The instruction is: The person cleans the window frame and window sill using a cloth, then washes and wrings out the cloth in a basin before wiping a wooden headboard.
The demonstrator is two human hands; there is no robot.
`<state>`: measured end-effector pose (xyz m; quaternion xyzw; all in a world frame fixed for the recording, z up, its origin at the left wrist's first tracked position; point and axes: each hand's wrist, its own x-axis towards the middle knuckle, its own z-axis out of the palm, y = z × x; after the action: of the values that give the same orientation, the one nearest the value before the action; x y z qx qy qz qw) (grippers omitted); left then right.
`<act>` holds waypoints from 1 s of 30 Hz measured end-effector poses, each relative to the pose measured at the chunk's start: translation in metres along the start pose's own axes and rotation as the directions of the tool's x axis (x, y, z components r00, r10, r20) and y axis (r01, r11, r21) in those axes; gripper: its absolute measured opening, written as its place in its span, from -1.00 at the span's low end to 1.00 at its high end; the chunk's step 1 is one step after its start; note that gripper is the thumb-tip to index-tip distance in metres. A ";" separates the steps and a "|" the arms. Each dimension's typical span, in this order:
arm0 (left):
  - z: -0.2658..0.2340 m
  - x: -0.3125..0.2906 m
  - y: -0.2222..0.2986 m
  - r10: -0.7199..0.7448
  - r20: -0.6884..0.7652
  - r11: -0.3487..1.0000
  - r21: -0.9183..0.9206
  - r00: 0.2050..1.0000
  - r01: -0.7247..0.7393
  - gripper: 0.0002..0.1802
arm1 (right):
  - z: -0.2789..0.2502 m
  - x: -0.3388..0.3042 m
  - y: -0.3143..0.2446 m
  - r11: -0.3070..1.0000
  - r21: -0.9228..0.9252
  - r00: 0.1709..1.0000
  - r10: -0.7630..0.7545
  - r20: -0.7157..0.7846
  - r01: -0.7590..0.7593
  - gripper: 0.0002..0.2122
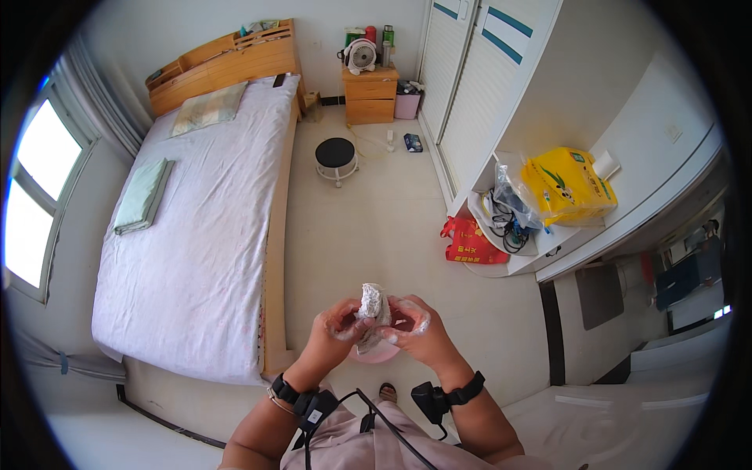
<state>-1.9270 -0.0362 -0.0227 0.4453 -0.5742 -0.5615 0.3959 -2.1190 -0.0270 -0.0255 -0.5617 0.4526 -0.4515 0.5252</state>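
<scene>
Over pink basin [378, 354], hands w/ cloth [373, 307]

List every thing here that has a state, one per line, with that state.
left hand: soapy, gripping the cloth
right hand: soapy, gripping the cloth
wet cloth: bunched, lathered, held over the basin
pink basin: on the floor, mostly hidden by the hands
bed: made, sheet smooth
green blanket: folded
wardrobe doors: shut
yellow bag: lying on the shelf
</scene>
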 end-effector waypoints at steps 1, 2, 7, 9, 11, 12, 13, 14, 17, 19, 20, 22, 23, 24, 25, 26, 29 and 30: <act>0.005 -0.013 0.007 0.002 -0.018 1.000 -0.001 1.000 -0.002 -0.77 | -0.001 -0.007 -0.005 1.000 -0.001 1.000 -0.003 0.018 0.003 -0.56; 0.008 -0.026 0.014 0.031 -0.077 0.996 0.082 0.997 -0.024 -0.77 | -0.001 -0.010 -0.012 0.997 -0.068 0.997 -0.024 0.073 0.029 -0.57; 0.018 -0.079 0.059 0.136 -0.128 0.954 0.283 0.982 -0.096 -0.77 | 0.008 -0.032 -0.033 0.880 0.419 0.948 0.097 0.301 -0.223 -0.68; 0.013 -0.095 0.068 0.102 -0.101 0.978 0.193 0.990 -0.081 -0.80 | 0.013 -0.040 -0.048 0.890 0.377 0.933 0.128 0.336 -0.258 -0.72; 0.011 -0.109 0.067 0.161 -0.109 0.982 -0.086 0.981 -0.171 -0.83 | 0.024 -0.044 -0.057 0.896 0.384 0.947 0.108 0.303 -0.225 -0.76; 0.010 -0.117 0.073 0.164 -0.139 0.975 -0.126 0.977 -0.181 -0.84 | 0.031 -0.047 -0.062 0.896 0.384 0.942 0.099 0.320 -0.224 -0.76; 0.006 -0.126 0.074 0.169 -0.163 0.975 -0.115 0.972 -0.188 -0.84 | 0.040 -0.048 -0.068 0.911 0.359 0.958 0.109 0.266 -0.203 -0.78; -0.001 -0.137 0.073 0.195 -0.171 0.972 -0.096 0.966 -0.213 -0.84 | 0.051 -0.049 -0.073 0.925 0.332 0.969 0.115 0.218 -0.184 -0.80; -0.029 -0.180 0.084 0.304 -0.104 0.952 0.076 0.947 -0.297 -0.82 | 0.086 -0.060 -0.077 0.945 0.273 0.959 0.107 0.261 -0.180 -0.85; -0.047 -0.202 0.083 0.291 0.009 0.933 0.218 0.957 -0.286 -0.78 | 0.105 -0.069 -0.086 0.942 0.260 0.936 0.120 0.330 -0.212 -0.89; -0.052 -0.218 0.080 0.288 -0.066 0.933 0.246 0.955 -0.265 -0.78 | 0.118 -0.071 -0.089 0.950 0.215 0.901 0.121 0.417 -0.226 -0.86; -0.061 -0.255 0.073 0.275 -0.353 0.923 -0.163 0.894 -0.348 -0.63 | 0.161 -0.082 -0.100 0.946 0.218 0.834 0.084 0.545 -0.238 -0.84; -0.071 -0.278 0.071 0.272 -0.403 0.924 -0.146 0.874 -0.355 -0.63 | 0.182 -0.088 -0.102 0.942 0.229 0.801 0.064 0.595 -0.245 -0.82; -0.082 -0.299 0.071 0.213 -0.443 0.920 -0.209 0.871 -0.331 -0.53 | 0.204 -0.095 -0.101 0.964 0.162 0.741 0.051 0.670 -0.212 -0.79; -0.090 -0.319 0.070 0.155 -0.478 0.910 -0.272 0.864 -0.314 -0.44 | 0.227 -0.101 -0.096 0.970 0.125 0.693 0.057 0.719 -0.210 -0.77; -0.098 -0.342 0.065 0.135 -0.492 0.918 -0.265 0.860 -0.296 -0.35 | 0.248 -0.109 -0.094 0.956 0.142 0.625 0.051 0.779 -0.255 -0.77; -0.119 -0.410 0.048 0.081 -0.665 0.964 -0.138 0.743 -0.228 -0.39 | 0.309 -0.132 -0.094 0.936 0.113 0.462 0.057 0.885 -0.333 -0.75; -0.125 -0.426 0.054 0.023 -0.712 0.994 -0.058 0.702 -0.091 -0.43 | 0.324 -0.136 -0.094 0.936 0.074 0.404 0.077 0.912 -0.345 -0.75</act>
<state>-1.6874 0.3329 0.0576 0.5911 -0.3656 -0.3593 0.6227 -1.8225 0.1691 0.0509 -0.5808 0.1105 -0.0659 0.8038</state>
